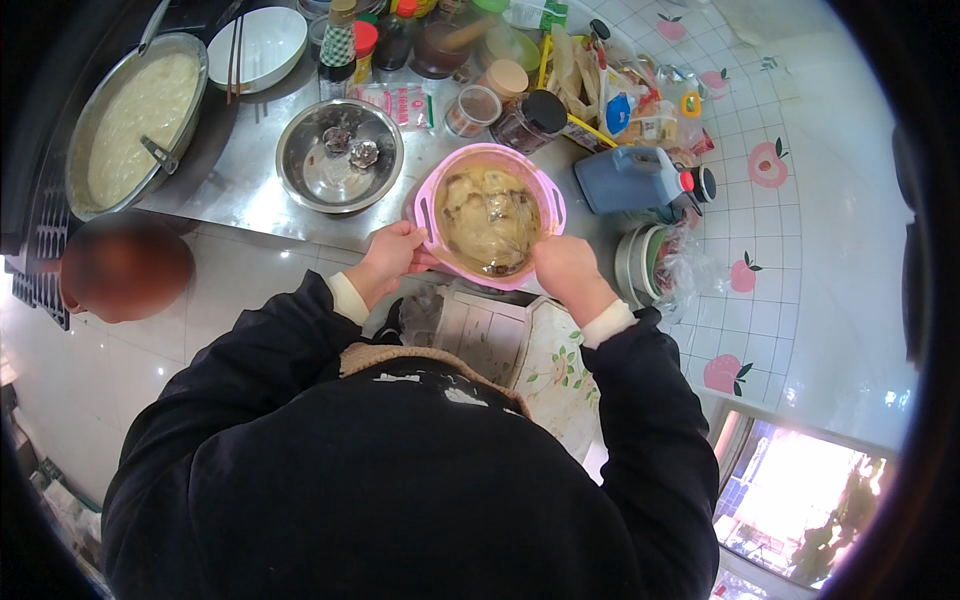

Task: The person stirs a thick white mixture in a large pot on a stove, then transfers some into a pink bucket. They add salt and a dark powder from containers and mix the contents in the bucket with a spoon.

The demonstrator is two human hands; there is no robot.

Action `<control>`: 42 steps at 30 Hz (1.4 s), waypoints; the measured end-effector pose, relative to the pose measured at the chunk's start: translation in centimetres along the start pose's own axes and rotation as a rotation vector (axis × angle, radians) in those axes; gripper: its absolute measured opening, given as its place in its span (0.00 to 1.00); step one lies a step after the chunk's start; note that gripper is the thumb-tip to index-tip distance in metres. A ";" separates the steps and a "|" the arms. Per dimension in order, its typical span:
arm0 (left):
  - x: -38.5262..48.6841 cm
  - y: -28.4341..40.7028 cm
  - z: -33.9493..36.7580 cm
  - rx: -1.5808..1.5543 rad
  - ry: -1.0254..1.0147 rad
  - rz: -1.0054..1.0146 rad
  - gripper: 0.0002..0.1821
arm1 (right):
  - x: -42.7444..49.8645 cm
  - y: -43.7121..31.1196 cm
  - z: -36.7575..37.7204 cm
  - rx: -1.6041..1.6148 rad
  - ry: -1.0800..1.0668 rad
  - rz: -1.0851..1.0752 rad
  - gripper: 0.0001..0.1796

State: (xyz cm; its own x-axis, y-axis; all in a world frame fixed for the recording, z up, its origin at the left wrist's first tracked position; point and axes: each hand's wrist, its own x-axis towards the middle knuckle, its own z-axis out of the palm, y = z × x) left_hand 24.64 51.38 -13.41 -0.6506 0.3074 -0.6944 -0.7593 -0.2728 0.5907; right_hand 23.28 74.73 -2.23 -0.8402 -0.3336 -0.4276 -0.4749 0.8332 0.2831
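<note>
In front of me a pink plastic basin (552, 189) with handles stands at the edge of the steel counter (247, 196). It holds a pale, wet mass under liquid, with darker bits in it. My left hand (396, 257) grips the basin's left rim, near the handle. My right hand (564, 271) is closed at the lower right rim; whether it pinches the rim or something thin inside is hidden. Left of the basin, a stainless steel bowl (289, 161) holds two dark, crumbly lumps.
A large pan of pale batter (142, 127) with a metal clip stands at left, beside a white bowl (259, 51) with chopsticks. Jars, a soy sauce bottle (337, 56) and a blue-grey jug (626, 180) line the back and right. A blurred reddish-brown round object (124, 266) is at lower left.
</note>
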 end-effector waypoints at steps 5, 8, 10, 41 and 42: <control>0.2 -0.2 -0.1 -0.011 -0.011 0.001 0.09 | -2.0 -1.5 -3.0 0.038 0.102 -0.097 0.08; 0.0 0.0 0.0 -0.005 -0.007 0.001 0.09 | -1.1 -2.9 -1.7 0.109 0.070 -0.128 0.08; 0.0 0.0 0.0 -0.001 -0.003 0.000 0.09 | 0.0 -4.1 -0.5 0.121 0.007 -0.087 0.08; 0.2 -0.6 0.0 -0.038 0.014 0.030 0.09 | 4.4 0.9 -0.6 0.171 -0.313 0.316 0.16; 0.3 -0.7 -0.1 -0.041 0.014 0.029 0.09 | 4.3 1.1 -0.5 0.180 -0.325 0.303 0.16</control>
State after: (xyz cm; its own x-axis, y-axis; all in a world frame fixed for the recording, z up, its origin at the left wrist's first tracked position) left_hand 24.97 51.56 -14.06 -0.6722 0.2865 -0.6827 -0.7389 -0.3183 0.5939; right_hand 19.03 73.94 -3.31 -0.7948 0.0676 -0.6031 -0.1443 0.9442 0.2960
